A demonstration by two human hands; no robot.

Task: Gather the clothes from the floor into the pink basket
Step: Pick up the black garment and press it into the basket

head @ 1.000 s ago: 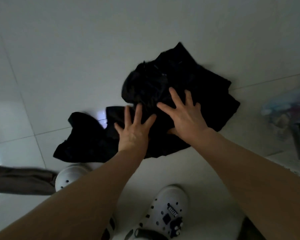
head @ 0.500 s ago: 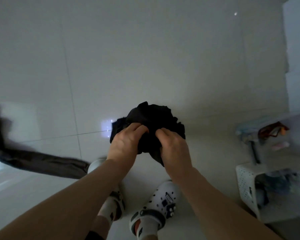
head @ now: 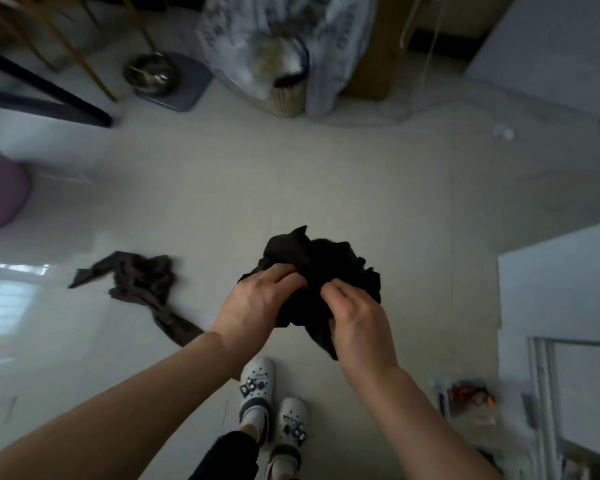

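Head view: both hands are closed on a bunched black garment (head: 321,271), the left hand (head: 257,303) gripping its near left edge and the right hand (head: 357,323) clamped on its right side, a tail of cloth hanging below the right palm. Balling it up probably keeps loose ends from dragging. A brown garment (head: 142,282) lies on the tiled floor (head: 326,188) well left of the left hand, not yet collected. A pink-purple curved shape (head: 0,192), far left, may be the basket; I cannot tell.
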